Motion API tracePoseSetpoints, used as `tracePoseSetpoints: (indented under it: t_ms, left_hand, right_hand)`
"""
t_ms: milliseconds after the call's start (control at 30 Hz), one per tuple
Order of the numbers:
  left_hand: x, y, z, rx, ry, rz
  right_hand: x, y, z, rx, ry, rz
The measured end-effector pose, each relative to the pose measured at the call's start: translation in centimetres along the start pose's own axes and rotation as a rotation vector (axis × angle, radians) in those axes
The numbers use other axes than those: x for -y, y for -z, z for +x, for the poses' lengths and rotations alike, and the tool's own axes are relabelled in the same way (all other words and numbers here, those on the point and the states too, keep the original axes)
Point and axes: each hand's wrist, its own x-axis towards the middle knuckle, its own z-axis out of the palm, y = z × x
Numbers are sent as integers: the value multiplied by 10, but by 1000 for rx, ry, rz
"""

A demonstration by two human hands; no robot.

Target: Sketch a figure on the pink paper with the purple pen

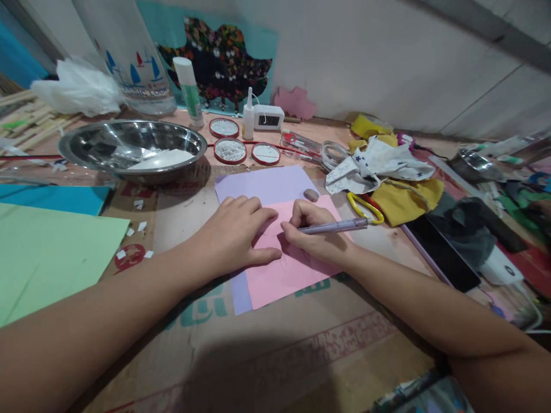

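A pink sheet of paper (284,275) lies on a lilac sheet (262,184) on the cardboard-covered table. My left hand (232,235) presses flat on the pink sheet, fingers stretched out and holding nothing. My right hand (314,232) is closed round a lilac pen (340,227), its tip down on the pink paper between the two hands. The pen's barrel points right, toward yellow-handled scissors (365,209).
A steel bowl (129,146) with white powder stands at the back left, by a glue stick (189,92), a glue bottle (248,117) and three red-rimmed bead lids (230,150). Green paper (47,258) lies left. Fabric scraps (387,166) and a dark phone (443,249) crowd the right.
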Motion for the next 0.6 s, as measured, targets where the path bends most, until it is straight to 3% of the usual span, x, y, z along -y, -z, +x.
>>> tracePoseSetpoints:
  t_ms: [600]
  left_hand:
    - [-1, 3, 0, 23, 1, 2]
  right_hand:
    - [0, 0, 0, -26, 23, -29]
